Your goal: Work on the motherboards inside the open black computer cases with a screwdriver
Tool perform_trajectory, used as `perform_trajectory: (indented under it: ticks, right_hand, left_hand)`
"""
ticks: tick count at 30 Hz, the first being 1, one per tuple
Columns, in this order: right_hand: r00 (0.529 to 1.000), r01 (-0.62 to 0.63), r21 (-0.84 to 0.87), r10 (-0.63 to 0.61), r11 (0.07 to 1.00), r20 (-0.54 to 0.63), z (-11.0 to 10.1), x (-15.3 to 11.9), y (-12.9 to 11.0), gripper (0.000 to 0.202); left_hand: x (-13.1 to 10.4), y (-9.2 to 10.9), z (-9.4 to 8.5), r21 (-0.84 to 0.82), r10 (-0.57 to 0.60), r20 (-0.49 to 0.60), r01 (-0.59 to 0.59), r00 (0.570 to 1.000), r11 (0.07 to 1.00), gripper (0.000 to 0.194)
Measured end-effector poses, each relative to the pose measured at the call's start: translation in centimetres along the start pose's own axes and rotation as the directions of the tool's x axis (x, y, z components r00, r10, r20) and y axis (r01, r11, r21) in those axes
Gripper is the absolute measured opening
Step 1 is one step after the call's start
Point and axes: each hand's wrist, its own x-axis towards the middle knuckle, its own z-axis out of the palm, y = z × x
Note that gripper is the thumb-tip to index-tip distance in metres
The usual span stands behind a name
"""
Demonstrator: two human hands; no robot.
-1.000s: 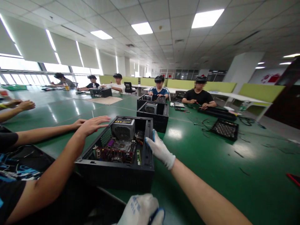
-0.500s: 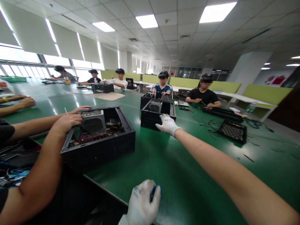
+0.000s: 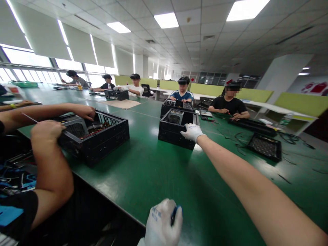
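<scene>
My right hand [image 3: 192, 132], in a white glove, grips the near wall of an open black computer case [image 3: 169, 134] at the middle of the table. The case lies flat, and a grey power supply [image 3: 175, 117] shows inside it. Low in the view, by the table's front edge, my gloved left hand [image 3: 164, 222] is closed. Something dark shows between its thumb and fingers, mostly hidden; I cannot make out what it is. Blue shows at the glove's fingertips.
At left, a co-worker's hands [image 3: 47, 130] are at another open computer case [image 3: 107, 140]. Across the green table [image 3: 143, 171], a person in blue [image 3: 181, 95] sits behind a further case. To the right lie a black panel [image 3: 265, 147], loose cables [image 3: 292, 137] and a bottle [image 3: 286, 119].
The view has shifted slightly, so most things sit further right. The co-worker's case at left has moved left and turned, and one of their hands now reaches over it. My hands keep their holds.
</scene>
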Motion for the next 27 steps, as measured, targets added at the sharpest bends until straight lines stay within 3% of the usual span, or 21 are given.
perform_trajectory:
  ticks: [7, 18, 23, 27]
  right_hand:
    - [0.995, 0.093, -0.032, -0.094, 0.995, -0.021, -2.4, -6.9, 0.8, 0.057]
    - [0.958, 0.257, -0.041, -0.26, 0.966, -0.122, -6.5, -24.2, 3.9, 0.057]
    - [0.918, 0.349, 0.049, -0.331, 0.936, -0.22, -8.2, -32.0, 5.4, 0.048]
    - [0.911, 0.378, 0.155, -0.338, 0.913, -0.235, -9.4, -36.4, 6.1, 0.042]
  left_hand:
    - [-0.1, 0.1, 0.1, -0.03, 0.026, -0.087, -0.029, 0.996, 0.999, 0.012]
    - [0.0, -0.5, -1.1, -0.131, -0.07, 0.034, 0.074, 0.997, 0.989, 0.026]
    - [1.6, 1.2, -4.5, -0.138, -0.13, 0.003, 0.129, 0.992, 0.982, 0.031]
    - [4.6, 4.8, -8.8, -0.133, -0.034, -0.083, 0.023, 0.996, 0.991, 0.023]
